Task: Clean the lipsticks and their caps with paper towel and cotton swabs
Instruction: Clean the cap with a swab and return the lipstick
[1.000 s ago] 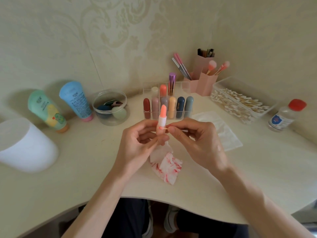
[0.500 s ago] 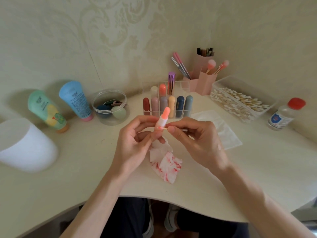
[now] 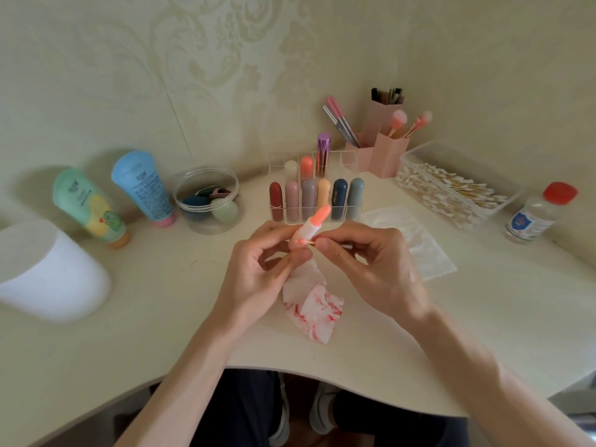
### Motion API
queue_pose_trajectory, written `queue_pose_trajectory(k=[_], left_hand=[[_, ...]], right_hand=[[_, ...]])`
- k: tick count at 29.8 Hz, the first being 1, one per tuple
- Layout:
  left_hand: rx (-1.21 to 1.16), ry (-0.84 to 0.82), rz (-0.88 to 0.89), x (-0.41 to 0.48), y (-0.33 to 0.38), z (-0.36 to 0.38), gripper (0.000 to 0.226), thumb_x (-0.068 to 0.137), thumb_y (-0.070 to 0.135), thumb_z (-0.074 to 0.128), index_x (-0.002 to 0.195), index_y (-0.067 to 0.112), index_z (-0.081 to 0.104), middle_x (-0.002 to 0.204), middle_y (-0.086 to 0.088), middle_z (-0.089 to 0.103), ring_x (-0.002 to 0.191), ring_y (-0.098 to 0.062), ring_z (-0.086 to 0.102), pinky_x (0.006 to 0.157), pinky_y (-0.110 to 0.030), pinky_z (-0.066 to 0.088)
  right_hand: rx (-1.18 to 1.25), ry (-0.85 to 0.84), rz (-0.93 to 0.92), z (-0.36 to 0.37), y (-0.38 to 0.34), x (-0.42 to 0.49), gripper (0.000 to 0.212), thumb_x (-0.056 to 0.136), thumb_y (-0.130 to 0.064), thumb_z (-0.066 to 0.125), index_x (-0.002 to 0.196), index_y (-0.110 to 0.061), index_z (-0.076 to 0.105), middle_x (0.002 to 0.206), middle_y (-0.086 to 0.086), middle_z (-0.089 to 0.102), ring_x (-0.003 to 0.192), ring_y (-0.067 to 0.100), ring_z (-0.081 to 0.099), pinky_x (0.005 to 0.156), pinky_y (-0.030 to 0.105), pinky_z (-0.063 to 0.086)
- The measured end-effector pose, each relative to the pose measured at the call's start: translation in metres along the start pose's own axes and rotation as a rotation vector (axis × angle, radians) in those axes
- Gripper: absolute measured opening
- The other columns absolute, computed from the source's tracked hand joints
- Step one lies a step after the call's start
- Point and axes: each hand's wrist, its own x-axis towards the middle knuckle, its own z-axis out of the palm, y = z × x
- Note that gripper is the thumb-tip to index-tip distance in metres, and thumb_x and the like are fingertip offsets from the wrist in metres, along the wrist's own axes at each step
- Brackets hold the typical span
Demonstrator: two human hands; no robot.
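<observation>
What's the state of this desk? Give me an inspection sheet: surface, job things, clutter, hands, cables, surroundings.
Surface: pale table, small marks left of centre.
Job's things: uncapped coral lipstick with cotton swab tip at its collar; red-stained paper towel beneath the left hand; capped lipsticks in clear organizer; swab box; flat tissue.
Clutter: green tube, blue tube, sponge jar, brush holders, red-capped bottle, white cylinder.
Hands: left hand holds the lipstick; right hand pinches the cotton swab.
Cables: nothing seen.
Surroundings: patterned wallpaper; person's legs under the table.
</observation>
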Motion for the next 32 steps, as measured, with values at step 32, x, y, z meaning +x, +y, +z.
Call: queue_pose_trajectory(k=[32], left_hand=[[-0.066,0.083,0.007,-0.0003,0.0034,0.0003,0.039,0.083,0.011,0.079,0.121,0.012,0.071,0.106,-0.002,0.079,0.085,-0.022,0.078,0.068,-0.024,0.059]], right_hand=[[0.003,0.012,-0.029,0.0015,-0.0018,-0.0006,0.015,0.098,-0.019,0.072,0.106,-0.013,0.082,0.093,-0.001,0.078,0.082,0.031,0.070,0.073,0.054,0.052]])
